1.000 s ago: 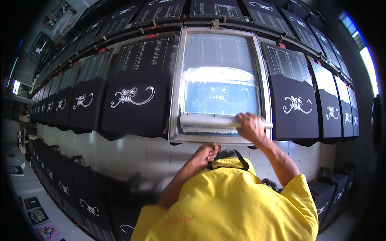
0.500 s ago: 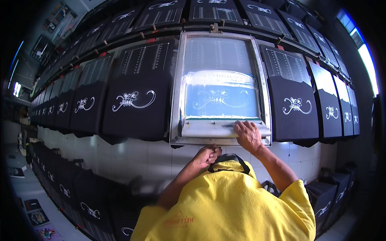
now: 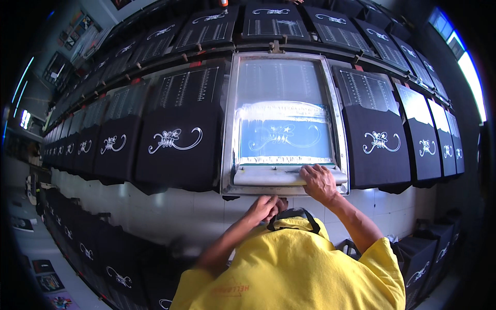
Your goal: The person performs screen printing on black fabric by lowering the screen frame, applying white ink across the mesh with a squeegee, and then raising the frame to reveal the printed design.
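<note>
A metal-framed printing screen [image 3: 228, 124] lies over one of the dark boards. Through its blue-tinted mesh [image 3: 289, 137] shows a curling floral design, with a band of white ink [image 3: 281, 110] across the middle and a thinner strip near the squeegee. My right hand [image 3: 319, 182] is closed over the right part of a wide, pale-handled squeegee [image 3: 263, 175], which rests at the near end of the screen. Just below the frame's near edge, my left hand [image 3: 264, 207] is curled closed; whatever its fingers hold is hidden.
Black cloth pieces with white floral prints [image 3: 173, 139] lie on boards to both sides, close against the screen. Another printed row [image 3: 209, 31] runs behind, past a rail with a metal clamp [image 3: 275, 46]. More dark printed pieces [image 3: 119, 276] stand behind me at lower left.
The whole scene sits a little lower in the picture. The white ink strip beside the squeegee looks thicker. Both hands keep nearly the same places on or by the screen.
</note>
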`<state>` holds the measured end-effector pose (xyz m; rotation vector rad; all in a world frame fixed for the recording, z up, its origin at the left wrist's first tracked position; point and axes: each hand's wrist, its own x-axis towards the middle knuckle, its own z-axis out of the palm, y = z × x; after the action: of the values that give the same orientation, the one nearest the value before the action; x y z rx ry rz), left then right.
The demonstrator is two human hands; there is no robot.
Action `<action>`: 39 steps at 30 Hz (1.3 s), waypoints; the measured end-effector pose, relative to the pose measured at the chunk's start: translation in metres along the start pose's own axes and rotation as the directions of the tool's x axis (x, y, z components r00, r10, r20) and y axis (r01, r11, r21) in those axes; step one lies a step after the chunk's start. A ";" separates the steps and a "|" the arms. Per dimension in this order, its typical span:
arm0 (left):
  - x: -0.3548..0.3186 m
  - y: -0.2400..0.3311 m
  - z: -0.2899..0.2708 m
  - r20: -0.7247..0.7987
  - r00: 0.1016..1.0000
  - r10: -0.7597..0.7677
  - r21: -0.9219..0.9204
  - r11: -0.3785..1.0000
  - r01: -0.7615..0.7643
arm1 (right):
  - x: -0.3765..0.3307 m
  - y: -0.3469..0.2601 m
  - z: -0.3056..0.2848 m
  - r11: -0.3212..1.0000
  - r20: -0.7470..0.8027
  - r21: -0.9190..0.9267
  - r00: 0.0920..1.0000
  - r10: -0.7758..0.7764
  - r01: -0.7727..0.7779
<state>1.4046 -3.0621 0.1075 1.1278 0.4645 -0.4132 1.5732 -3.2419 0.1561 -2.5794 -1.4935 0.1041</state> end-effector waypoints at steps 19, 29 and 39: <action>0.007 0.062 -0.067 0.179 0.699 0.692 0.983 -0.090 -0.162 | -0.053 0.063 -0.006 0.988 -0.125 0.017 0.980 0.156 -0.155; -0.002 0.066 -0.062 0.134 0.715 0.686 0.991 -0.079 -0.110 | -0.056 0.057 -0.004 0.993 -0.139 0.036 0.983 0.116 -0.112; 0.046 0.088 -0.091 0.185 0.662 0.726 0.982 -0.169 -0.089 | -0.011 0.088 0.002 0.993 -0.093 0.004 0.988 0.120 -0.120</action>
<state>1.4764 -2.9484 0.1167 2.8448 0.0172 0.3734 1.6426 -3.2939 0.1392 -2.6347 -1.3076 -0.0033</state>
